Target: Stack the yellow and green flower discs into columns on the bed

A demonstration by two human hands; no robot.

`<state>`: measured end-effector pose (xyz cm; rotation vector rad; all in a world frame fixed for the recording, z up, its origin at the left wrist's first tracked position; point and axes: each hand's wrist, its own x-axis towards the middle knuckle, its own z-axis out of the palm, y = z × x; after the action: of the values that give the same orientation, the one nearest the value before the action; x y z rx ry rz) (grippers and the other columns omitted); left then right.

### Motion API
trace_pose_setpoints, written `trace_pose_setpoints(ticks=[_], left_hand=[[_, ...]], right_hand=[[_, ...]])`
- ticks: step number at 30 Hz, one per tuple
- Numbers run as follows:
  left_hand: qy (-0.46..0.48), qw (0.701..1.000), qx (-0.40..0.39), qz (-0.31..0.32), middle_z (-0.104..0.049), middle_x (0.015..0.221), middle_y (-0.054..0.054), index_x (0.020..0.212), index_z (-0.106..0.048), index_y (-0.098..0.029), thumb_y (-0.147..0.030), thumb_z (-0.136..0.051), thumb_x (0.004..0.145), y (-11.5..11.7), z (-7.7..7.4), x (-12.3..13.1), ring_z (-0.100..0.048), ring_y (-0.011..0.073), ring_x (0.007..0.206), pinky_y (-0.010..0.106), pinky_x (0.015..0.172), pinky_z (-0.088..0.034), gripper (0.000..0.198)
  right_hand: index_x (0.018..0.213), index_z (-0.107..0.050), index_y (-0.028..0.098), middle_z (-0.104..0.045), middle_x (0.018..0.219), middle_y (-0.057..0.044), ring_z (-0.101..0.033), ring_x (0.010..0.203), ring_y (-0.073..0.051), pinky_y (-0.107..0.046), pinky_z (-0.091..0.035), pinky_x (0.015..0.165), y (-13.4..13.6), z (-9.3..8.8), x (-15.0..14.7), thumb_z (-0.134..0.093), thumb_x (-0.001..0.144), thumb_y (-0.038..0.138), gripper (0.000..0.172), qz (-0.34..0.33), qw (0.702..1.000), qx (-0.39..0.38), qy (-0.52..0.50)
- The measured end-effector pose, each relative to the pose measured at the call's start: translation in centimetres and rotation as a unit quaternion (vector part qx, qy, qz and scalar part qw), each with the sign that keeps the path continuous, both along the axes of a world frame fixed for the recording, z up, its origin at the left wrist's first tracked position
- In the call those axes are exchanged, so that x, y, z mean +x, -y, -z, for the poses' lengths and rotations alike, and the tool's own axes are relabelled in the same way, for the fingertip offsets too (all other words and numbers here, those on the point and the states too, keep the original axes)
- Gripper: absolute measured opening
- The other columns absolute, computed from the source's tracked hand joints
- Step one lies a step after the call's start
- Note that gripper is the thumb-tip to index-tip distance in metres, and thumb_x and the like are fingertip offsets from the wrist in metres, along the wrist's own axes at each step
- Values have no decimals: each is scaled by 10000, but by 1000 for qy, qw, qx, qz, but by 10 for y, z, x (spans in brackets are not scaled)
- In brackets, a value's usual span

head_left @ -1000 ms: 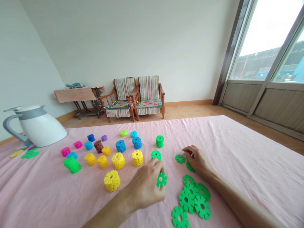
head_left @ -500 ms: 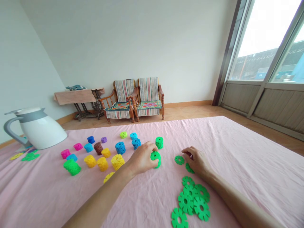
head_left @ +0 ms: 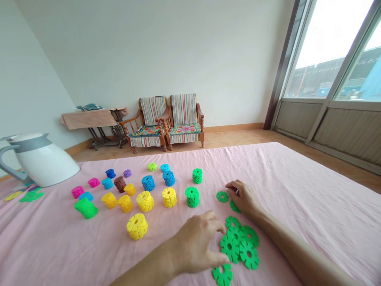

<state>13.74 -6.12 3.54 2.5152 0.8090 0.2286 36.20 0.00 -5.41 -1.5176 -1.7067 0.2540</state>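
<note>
My left hand (head_left: 201,242), thumb and fingers apart and holding nothing, hovers at the left edge of a loose pile of green notched discs (head_left: 238,240). My right hand (head_left: 242,194) rests on the cloth, fingers bent, beside a single green disc (head_left: 222,196); another green disc (head_left: 235,206) is partly under it. Whether its fingertips pinch anything is hidden. Two green stacks stand upright, a nearer one (head_left: 192,197) and a farther one (head_left: 197,175). Yellow stacks (head_left: 137,226) (head_left: 169,197) stand to the left.
More stacks, blue (head_left: 148,183), brown (head_left: 120,184), pink (head_left: 77,192) and green (head_left: 86,208), stand at the left of the pink cloth (head_left: 297,190). A white jug (head_left: 49,161) is at the far left. Two chairs (head_left: 184,119) stand beyond.
My left hand has left the nearer green stack and moved down and right to the loose pile, its fingers opened. My right hand has barely moved. The view has shifted slightly.
</note>
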Motion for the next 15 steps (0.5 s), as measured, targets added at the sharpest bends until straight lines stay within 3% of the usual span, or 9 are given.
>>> trace_pose_setpoints(ticks=[6,15], left_hand=[[-36,999,18,-29,-596,947,27,958,-584,-208,-355,-757,661,8,17,12,-603,225,831,307,701,-485,373],[-7,997,-19,-78,-570,934,19,906,-519,-209,-277,-693,604,8,25,17,-570,198,806,286,698,-462,355]], right_hand=[[825,-675,160,-611,743,-36,-563,597,-140,-269,-446,594,2,-1,0,-465,779,184,216,-2,1000,-1,3],[818,-672,161,-616,742,-36,-555,600,-139,-266,-446,596,0,1,0,-460,771,170,217,-4,1000,8,3]])
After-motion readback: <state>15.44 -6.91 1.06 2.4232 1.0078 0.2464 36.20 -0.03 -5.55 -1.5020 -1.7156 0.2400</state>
